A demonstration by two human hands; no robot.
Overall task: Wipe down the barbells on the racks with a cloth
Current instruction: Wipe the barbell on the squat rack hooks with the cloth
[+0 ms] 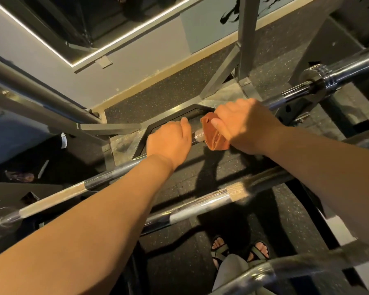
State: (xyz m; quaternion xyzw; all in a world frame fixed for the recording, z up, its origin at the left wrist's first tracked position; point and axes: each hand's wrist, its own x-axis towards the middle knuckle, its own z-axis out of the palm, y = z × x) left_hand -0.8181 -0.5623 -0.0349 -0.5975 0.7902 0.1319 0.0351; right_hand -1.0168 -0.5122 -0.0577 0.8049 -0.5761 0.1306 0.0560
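Note:
A chrome barbell (290, 93) runs from the lower left to the upper right across the rack. My right hand (245, 126) grips an orange cloth (213, 135) wrapped round the bar near its middle. My left hand (170, 141) grips the same bar just left of the cloth, with a short knurled stretch showing between the two hands. A second barbell (202, 203) lies lower and nearer to me, parallel to the first.
A third bar (285, 271) crosses the bottom right, blurred. Grey rack uprights (246, 39) and braces stand behind. A long grey tube (30, 88) slants at the left. Below is black speckled rubber floor (179, 90) and my sandalled feet (239, 250).

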